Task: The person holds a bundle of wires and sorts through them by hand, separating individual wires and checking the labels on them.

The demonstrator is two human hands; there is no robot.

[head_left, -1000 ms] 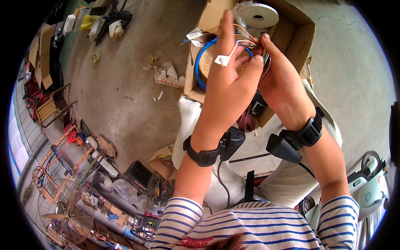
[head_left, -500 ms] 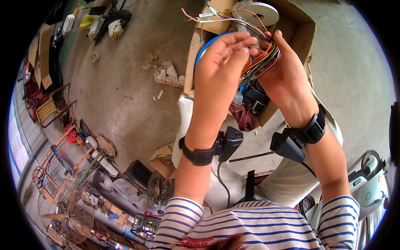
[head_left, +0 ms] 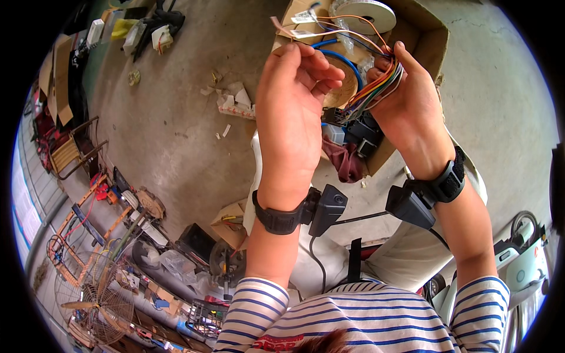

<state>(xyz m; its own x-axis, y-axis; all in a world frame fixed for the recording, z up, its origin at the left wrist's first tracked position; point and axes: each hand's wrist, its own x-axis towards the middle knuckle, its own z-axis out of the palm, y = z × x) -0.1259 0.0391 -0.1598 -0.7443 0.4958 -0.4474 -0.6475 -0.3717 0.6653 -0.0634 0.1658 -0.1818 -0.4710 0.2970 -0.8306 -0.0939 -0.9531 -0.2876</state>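
Note:
My right hand (head_left: 406,103) grips a bundle of thin multicoloured wires (head_left: 376,88), holding it up over an open cardboard box (head_left: 432,44). My left hand (head_left: 294,112) is raised beside it, fingers curled toward the same bundle; loose wire ends with small white tags (head_left: 297,20) stick out above its fingertips. Inside the box lie a white reel of tape (head_left: 362,12), a coil of blue cable (head_left: 338,59), black parts (head_left: 362,132) and a dark red cloth (head_left: 344,162). Both wrists carry black straps with small black devices.
The box rests on a bare concrete floor (head_left: 176,129) with paper scraps (head_left: 232,100). Along the left edge stand a metal chair (head_left: 67,153), a fan (head_left: 97,300), tools and clutter. A small vehicle (head_left: 524,265) shows at lower right.
Both hands have moved apart a little and risen; the wire bundle now sits in my right hand, and the tagged wire ends have shifted from between the hands to above my left fingers.

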